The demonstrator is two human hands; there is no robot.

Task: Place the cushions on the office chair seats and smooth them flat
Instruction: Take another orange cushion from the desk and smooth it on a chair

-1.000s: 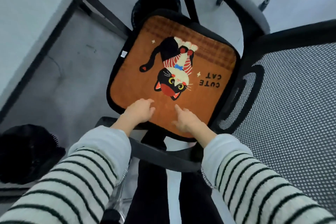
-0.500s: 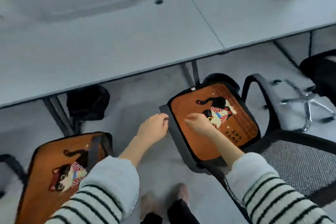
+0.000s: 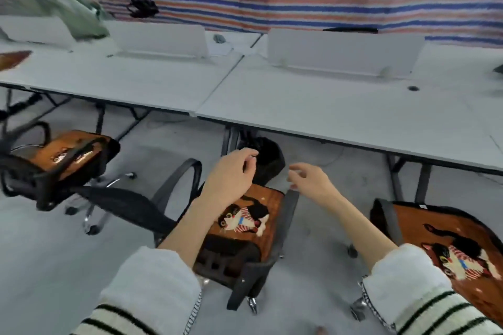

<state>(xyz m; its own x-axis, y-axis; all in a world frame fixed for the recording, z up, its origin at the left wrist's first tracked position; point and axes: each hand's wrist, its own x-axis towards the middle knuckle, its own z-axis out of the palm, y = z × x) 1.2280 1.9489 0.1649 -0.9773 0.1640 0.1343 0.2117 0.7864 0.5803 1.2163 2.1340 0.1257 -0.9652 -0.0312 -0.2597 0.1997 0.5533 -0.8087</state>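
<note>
White desks [image 3: 313, 106] run before a striped wall covering, with three office chairs on the grey floor below. Each visible seat already carries an orange cat cushion: left cushion [image 3: 62, 152], middle cushion [image 3: 245, 215], right cushion [image 3: 449, 242], so little seems left unless more chairs stand out of view. The left hand [image 3: 231, 177] and right hand [image 3: 310, 179] hover loosely curled and empty, above the middle cushion's far edge, touching nothing.

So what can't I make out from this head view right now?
- Left cushion: blurred, partly behind its armrest; flatness unclear.
- Middle cushion: near edge hidden by left hand and forearm.
- Right cushion: cut off by the frame edge.
- Brown object on the desk: cropped, unidentifiable.
</note>
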